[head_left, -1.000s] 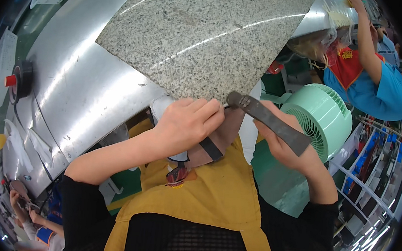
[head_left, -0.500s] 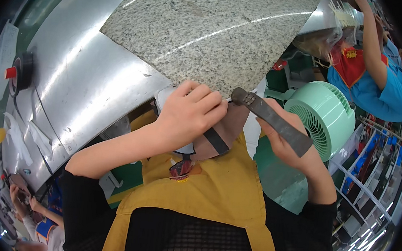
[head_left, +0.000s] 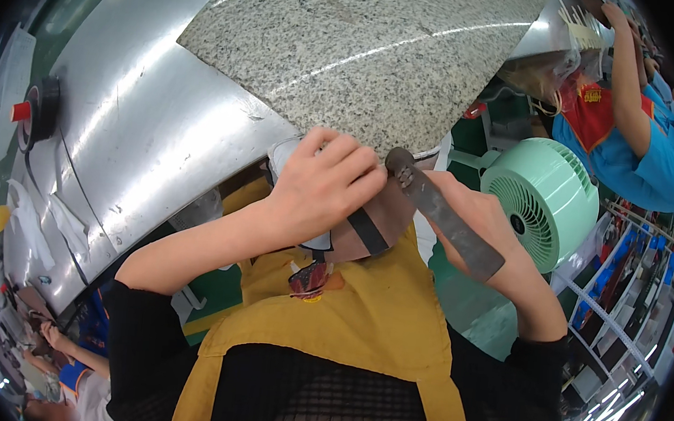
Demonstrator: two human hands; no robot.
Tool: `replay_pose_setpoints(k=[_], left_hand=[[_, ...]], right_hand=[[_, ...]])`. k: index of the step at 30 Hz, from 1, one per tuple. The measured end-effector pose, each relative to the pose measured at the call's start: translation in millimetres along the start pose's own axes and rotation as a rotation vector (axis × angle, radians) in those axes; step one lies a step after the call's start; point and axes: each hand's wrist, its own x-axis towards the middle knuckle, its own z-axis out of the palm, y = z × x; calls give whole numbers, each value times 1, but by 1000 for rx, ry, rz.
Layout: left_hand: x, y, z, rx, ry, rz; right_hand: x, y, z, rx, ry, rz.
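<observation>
Two bare hands, left (head_left: pixel 327 182) and right (head_left: pixel 479 210), close together at the near edge of a speckled grey granite slab (head_left: pixel 364 62) set upon a shiny steel worktop (head_left: pixel 144 152); compared with half a second ago, dark grey metal hammer (head_left: pixel 451 223), rounded at one end and flared at the other, now tipped more steeply, flared end swung toward the body; left hand only slightly shifted, suggesting active use of the tool against a steadied workpiece. Flat mauve-brown piece with a black band (head_left: pixel 399 211) below and between the hands, over a mustard-yellow cloth apron (head_left: pixel 368 324); upper part hidden by the fingers.

Right hand narrow, wrapped about the hammer, much of the grip concealed behind the metal; rounded end just beside the left fingers, contact uncertain. Left hand half curled, knuckles upward, over the piece's upper edge; fingertips out of sight, hence impossible to tell how firmly pinched. Pale green round plastic fan (head_left: pixel 544 199) beyond the right hand.
</observation>
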Motion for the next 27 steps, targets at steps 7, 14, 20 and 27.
replay_pose_setpoints(k=[7,14,20,27], left_hand=[[-4,-1,-14,-135,-31,-121],[-15,1,-7,2,-63,-28],[-16,-2,-8,34,-63,42],[-16,-1,-6,65,0,50]], right_hand=[[1,-1,7,49,2,54],[-1,-2,-2,74,10,-16],[0,-4,3,167,-52,131],[3,0,14,-9,-51,-3]])
